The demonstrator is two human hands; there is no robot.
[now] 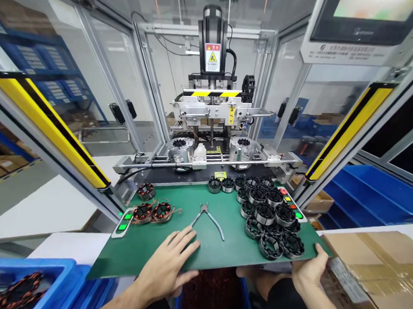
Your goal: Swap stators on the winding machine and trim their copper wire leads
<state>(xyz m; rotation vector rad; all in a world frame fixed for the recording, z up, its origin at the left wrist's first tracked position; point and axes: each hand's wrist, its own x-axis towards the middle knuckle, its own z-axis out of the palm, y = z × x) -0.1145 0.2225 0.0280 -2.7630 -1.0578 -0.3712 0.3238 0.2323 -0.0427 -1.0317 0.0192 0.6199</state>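
Observation:
My left hand (173, 259) is open above the front of the green worktop (204, 251), fingers spread. Its fingertips are by the left handle of pliers (217, 223) with light blue handles, lying with the handles apart. My right hand (309, 270) is at the worktop's front right corner, thumb over the edge and the other fingers mostly hidden below. Beside it, several bare black-and-steel stator cores (264, 214) are grouped, some stacked. At the left lie three copper-wound stators (162, 211), the front two with loose wire ends.
Behind the worktop stands a winding machine (212, 111) with two round fixtures, each holding a core. Button panels (123, 224) flank the worktop. A blue bin (61, 276) of wound stators is at lower left, a cardboard box (377, 265) at right. Yellow-black posts (52, 128) frame the sides.

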